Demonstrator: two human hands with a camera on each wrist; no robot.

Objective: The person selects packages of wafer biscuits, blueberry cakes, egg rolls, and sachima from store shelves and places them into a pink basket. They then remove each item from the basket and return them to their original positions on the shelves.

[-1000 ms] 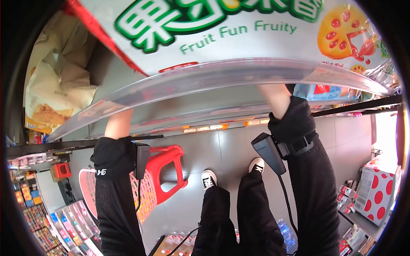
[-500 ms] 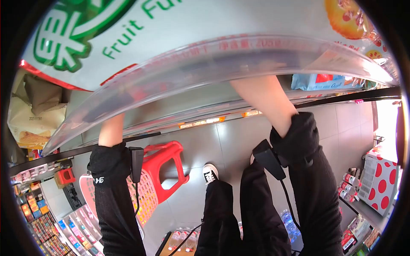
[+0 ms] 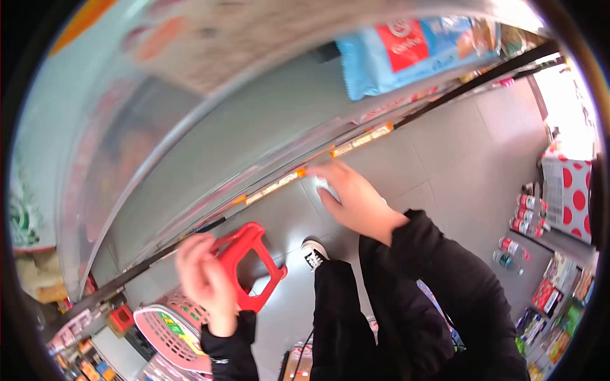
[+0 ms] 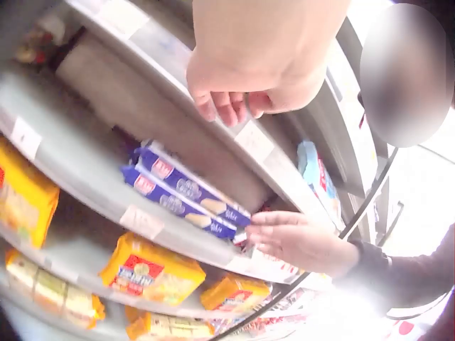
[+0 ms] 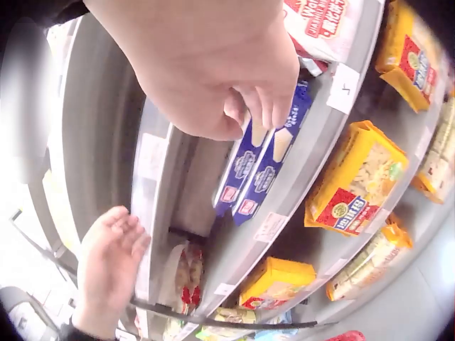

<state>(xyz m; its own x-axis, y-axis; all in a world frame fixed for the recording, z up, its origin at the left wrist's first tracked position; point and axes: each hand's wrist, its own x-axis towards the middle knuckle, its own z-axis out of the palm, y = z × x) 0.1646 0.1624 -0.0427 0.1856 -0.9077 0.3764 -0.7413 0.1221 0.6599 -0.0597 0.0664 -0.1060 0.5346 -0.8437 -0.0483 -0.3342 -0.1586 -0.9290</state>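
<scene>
Okay, both hands apart and empty, left hand [image 3: 206, 279] loosely bent in front of the shelving [image 4: 64, 135], right hand [image 3: 356, 197] near two blue packs [image 4: 181, 206] lying side by side on one shelf, contact can't tell, yellow packs [image 4: 149, 271] on the shelf below.

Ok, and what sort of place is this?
Probably a grocery or convenience shop, judging by the shelves stocked with yellow food packets and edged with white labels, plus the pink basket.
</scene>
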